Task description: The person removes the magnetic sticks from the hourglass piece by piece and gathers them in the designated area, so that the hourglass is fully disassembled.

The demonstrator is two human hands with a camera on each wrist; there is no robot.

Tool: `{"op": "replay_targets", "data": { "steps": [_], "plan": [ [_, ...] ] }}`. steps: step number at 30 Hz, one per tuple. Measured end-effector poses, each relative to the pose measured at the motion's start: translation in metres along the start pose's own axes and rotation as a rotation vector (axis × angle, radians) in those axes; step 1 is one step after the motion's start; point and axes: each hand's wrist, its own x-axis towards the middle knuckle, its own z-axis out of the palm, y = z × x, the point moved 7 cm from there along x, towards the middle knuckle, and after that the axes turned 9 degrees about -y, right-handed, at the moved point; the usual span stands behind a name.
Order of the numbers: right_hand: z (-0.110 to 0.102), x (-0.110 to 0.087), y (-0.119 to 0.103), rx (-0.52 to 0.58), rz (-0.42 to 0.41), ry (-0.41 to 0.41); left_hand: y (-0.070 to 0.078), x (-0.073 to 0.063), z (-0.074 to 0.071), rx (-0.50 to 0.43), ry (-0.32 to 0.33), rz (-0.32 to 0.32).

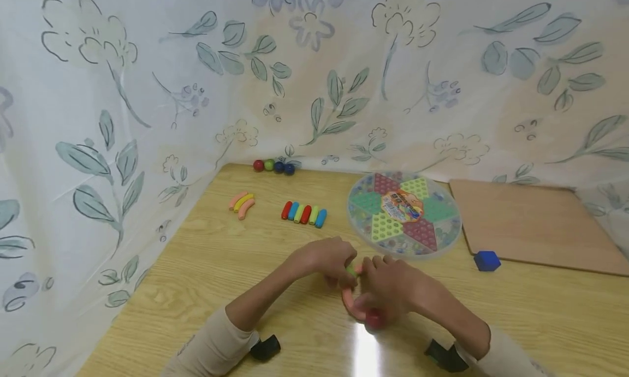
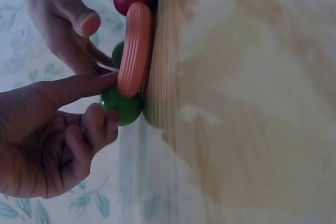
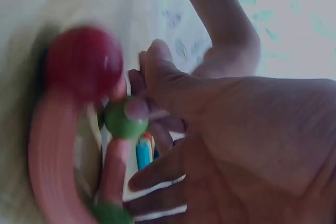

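On the table in front of me lies a figure of curved pink rods (image 1: pixel 348 301) joined by balls. It has a red ball (image 1: pixel 374 318) at its near corner, a green ball (image 3: pixel 125 121) and a second green ball (image 3: pixel 113 214). My left hand (image 1: pixel 330 258) pinches a green ball (image 2: pixel 122 107) at the end of a rod. My right hand (image 1: pixel 393 287) is at the figure's right side, by the red ball, its thumb and fingers spread in the right wrist view. The far part of the figure is hidden behind the hands.
Beyond the hands lie a row of short coloured rods (image 1: pixel 303 214), curved rods (image 1: pixel 242 203) and several balls (image 1: pixel 273 166). A round Chinese checkers board (image 1: pixel 404 213), a blue block (image 1: pixel 487 261) and a brown board (image 1: pixel 535 224) are to the right.
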Motion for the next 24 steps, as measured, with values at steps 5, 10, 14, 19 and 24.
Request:
{"op": "replay_targets", "data": {
  "steps": [5, 10, 14, 19, 24],
  "plan": [
    [0.004, -0.003, -0.012, -0.171, 0.028, 0.096, 0.007, -0.005, 0.007, 0.028, -0.054, -0.078],
    [0.009, -0.003, -0.012, -0.068, 0.059, 0.064, 0.015, -0.003, 0.008, 0.036, 0.014, -0.032],
    [0.015, 0.0, -0.01, 0.046, 0.125, -0.022, 0.015, -0.001, 0.01, 0.032, 0.029, -0.046],
    [0.02, 0.003, -0.01, -0.041, 0.164, -0.069, 0.016, 0.002, 0.013, 0.049, 0.018, -0.026],
    [0.021, 0.004, -0.008, -0.068, 0.171, -0.091, 0.017, 0.002, 0.012, 0.068, 0.002, 0.001]
  ]
}}
